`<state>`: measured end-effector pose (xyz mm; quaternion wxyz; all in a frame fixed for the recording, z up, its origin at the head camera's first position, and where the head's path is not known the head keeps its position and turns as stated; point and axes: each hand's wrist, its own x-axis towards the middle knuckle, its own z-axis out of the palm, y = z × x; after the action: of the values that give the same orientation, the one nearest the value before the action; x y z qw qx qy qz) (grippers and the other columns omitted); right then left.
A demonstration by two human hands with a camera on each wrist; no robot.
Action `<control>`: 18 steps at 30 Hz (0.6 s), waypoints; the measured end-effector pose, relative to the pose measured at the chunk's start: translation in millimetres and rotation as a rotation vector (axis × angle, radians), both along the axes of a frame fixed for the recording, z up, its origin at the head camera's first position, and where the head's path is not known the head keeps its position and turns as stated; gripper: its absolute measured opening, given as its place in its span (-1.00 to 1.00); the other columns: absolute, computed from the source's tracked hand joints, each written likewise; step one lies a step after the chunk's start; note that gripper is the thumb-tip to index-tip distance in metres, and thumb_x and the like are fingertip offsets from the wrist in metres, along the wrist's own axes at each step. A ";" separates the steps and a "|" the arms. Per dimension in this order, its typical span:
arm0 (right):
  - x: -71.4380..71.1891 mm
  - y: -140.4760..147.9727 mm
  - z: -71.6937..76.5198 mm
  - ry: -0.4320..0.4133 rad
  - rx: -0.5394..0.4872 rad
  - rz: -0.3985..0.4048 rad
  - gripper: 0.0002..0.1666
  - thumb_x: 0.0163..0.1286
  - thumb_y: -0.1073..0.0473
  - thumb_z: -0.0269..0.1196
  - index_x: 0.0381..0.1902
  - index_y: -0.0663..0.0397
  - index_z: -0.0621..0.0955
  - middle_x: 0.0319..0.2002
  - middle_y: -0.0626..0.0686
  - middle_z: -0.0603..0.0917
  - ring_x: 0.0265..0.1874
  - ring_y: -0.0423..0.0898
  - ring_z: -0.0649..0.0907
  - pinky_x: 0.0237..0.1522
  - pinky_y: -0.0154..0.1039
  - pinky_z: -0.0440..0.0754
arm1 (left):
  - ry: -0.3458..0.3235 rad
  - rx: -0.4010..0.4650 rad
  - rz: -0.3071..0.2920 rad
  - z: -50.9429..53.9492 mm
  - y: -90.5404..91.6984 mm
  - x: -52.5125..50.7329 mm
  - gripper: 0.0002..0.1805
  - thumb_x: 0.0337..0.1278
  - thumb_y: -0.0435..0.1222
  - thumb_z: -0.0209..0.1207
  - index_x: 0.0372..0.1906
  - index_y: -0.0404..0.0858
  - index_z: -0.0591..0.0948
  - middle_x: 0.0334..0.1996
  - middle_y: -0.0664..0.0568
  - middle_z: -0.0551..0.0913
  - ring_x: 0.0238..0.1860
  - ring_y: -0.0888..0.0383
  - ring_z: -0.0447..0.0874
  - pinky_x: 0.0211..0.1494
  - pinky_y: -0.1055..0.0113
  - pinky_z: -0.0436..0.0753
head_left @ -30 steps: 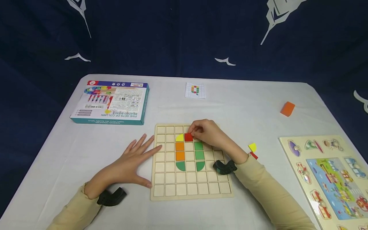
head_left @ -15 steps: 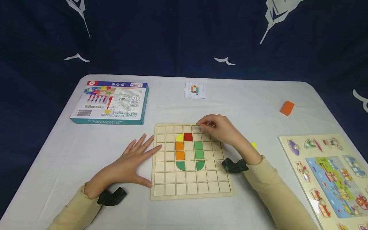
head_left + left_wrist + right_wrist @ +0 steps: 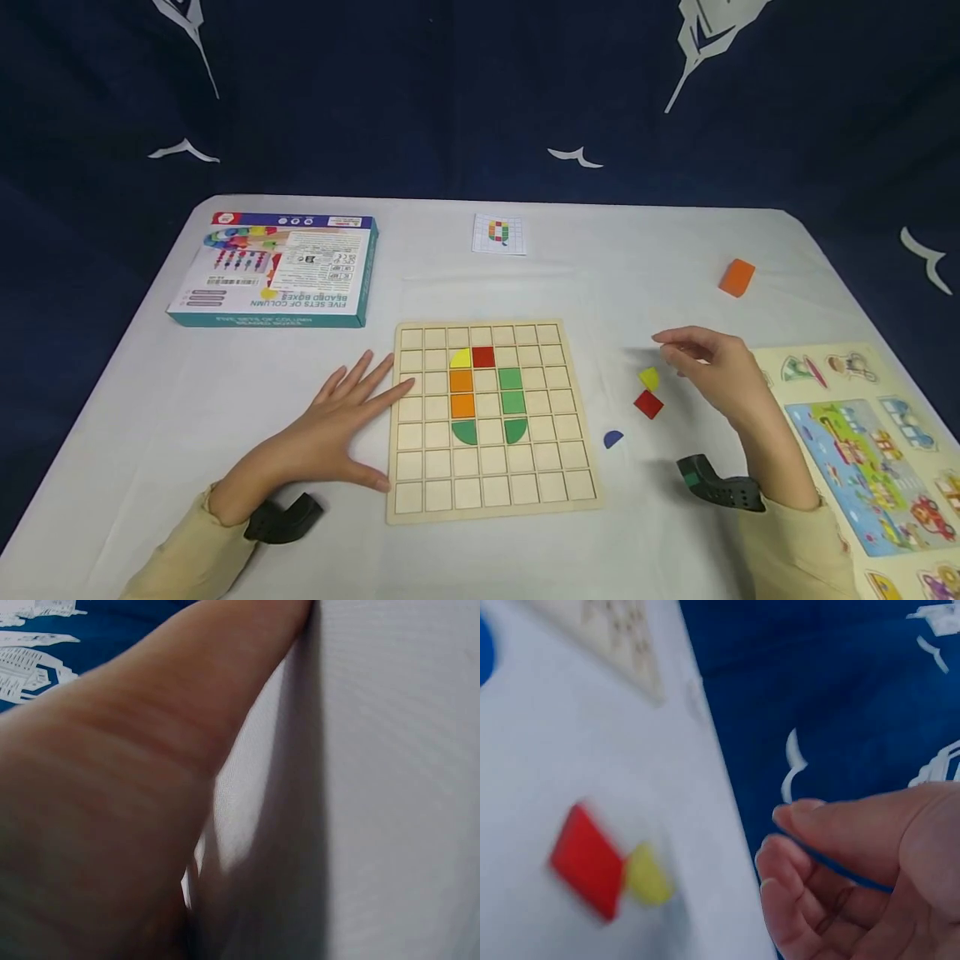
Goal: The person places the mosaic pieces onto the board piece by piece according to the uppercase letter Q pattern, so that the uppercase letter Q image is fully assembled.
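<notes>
In the head view my left hand [image 3: 318,437] rests with fingers spread at the left edge of the wooden grid board [image 3: 495,492]. On the board lie a red square tile [image 3: 483,357], a yellow quarter-round tile [image 3: 460,359], orange squares [image 3: 461,381], green squares [image 3: 511,379] and green quarter-rounds [image 3: 464,432]. My right hand [image 3: 716,375], fingers loosely bent and holding nothing, hovers right of the board. Just below its fingertips lie a loose yellow tile [image 3: 649,379] and a red square [image 3: 648,405]. A blue half-round tile [image 3: 612,438] lies closer to the board.
A small pattern card [image 3: 499,234] lies behind the board. At the back left is a bead-set box [image 3: 300,267]. An orange block [image 3: 737,277] sits at the back right, and a picture puzzle board [image 3: 772,358] lies under and beyond my right forearm.
My right hand has left the red tile on the board and swung right, over toward the loose tiles, uncovering the blue half-round. My left hand has stayed in place.
</notes>
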<state>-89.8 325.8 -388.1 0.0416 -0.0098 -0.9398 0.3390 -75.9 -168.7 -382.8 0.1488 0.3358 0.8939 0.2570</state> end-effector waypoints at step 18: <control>25.3 -53.7 30.5 -0.103 0.105 -0.134 -0.62 0.12 0.26 0.36 -0.15 0.40 0.56 -0.41 0.17 0.55 -0.42 0.05 0.48 -0.51 -0.21 0.43 | 0.004 0.004 0.008 -1.0 0.4 -0.1 0.30 -0.61 0.29 0.42 0.46 -0.01 0.13 0.47 -0.01 -0.23 0.41 -0.03 -0.52 0.31 -0.12 -0.36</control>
<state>-64.5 272.1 -357.6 0.0163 -0.0878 -0.9544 0.2847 -76.0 -168.3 -383.8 0.1451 0.3330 0.8950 0.2588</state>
